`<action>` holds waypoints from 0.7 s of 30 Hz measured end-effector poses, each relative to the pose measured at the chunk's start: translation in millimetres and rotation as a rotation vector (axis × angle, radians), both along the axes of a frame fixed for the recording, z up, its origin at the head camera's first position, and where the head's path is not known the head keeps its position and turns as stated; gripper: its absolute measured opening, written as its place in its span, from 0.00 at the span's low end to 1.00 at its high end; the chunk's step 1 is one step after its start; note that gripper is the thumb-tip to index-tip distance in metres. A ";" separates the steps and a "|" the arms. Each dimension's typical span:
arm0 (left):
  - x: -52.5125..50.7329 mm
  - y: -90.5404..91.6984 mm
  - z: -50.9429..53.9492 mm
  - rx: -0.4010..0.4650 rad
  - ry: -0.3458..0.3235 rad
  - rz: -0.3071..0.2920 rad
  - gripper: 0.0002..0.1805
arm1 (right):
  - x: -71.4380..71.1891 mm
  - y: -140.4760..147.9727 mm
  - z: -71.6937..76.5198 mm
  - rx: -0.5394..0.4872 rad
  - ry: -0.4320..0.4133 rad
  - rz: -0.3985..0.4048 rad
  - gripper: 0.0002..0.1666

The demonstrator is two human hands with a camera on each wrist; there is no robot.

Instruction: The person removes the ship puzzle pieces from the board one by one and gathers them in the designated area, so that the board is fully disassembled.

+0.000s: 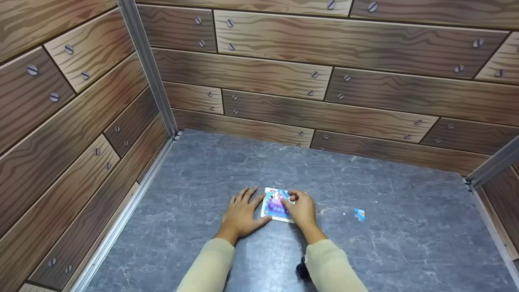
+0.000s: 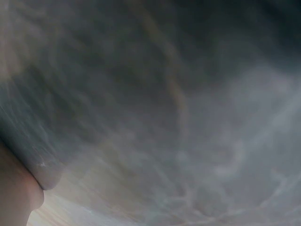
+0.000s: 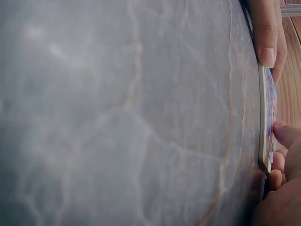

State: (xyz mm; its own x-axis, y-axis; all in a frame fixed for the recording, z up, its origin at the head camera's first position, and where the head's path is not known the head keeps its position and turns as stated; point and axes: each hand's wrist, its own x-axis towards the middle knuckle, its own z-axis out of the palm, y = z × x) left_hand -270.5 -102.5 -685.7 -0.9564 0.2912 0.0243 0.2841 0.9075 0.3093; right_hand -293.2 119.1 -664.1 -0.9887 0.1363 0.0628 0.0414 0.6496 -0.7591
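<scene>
A small puzzle board point(image 1: 277, 206) with a purple and blue picture lies flat on the grey surface in the head view. The left hand point(image 1: 242, 213) rests at its left side, fingers spread, thumb at the lower edge. Over the right side is the right hand point(image 1: 302, 209), thumb on the picture and fingers curled at the edge; whether a separate piece is between them cannot be told. The right wrist view shows the board point(image 3: 268, 113) edge-on, between the left hand point(image 3: 268, 35) and right hand point(image 3: 284, 176). Only part of the left hand point(image 2: 19, 188) shows in the left wrist view.
A loose blue and orange puzzle piece point(image 1: 359, 214) lies to the right of the board, with a tiny white speck point(image 1: 344, 213) nearby. A black object point(image 1: 302, 269) is beside the right sleeve. Wood-patterned walls point(image 1: 259, 77) with metal corner posts stand behind and at the sides.
</scene>
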 end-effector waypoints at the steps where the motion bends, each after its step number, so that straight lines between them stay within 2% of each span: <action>1: 0.1 -0.1 -0.1 0.002 0.000 0.000 0.49 | 0.1 -0.3 0.3 0.006 -0.002 -0.001 0.19; 12: 0.1 1.0 -1.0 0.001 0.006 -0.004 0.50 | 0.4 3.4 4.0 0.050 -0.024 0.047 0.15; 16: -0.4 0.8 0.1 0.000 0.002 -0.002 0.50 | 0.2 7.1 4.2 -0.001 -0.006 0.077 0.14; 21: 0.2 0.8 1.3 -0.005 -0.002 0.003 0.49 | -0.5 14.3 2.7 -0.080 -0.022 0.112 0.15</action>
State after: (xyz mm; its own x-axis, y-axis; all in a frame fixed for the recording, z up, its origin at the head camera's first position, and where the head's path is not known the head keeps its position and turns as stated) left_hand -270.3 -101.7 -684.4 -0.9571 0.2888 0.0214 0.2813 0.9097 0.3053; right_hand -293.7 133.4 -661.4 -0.9990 0.0291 0.0345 -0.0108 0.5887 -0.8083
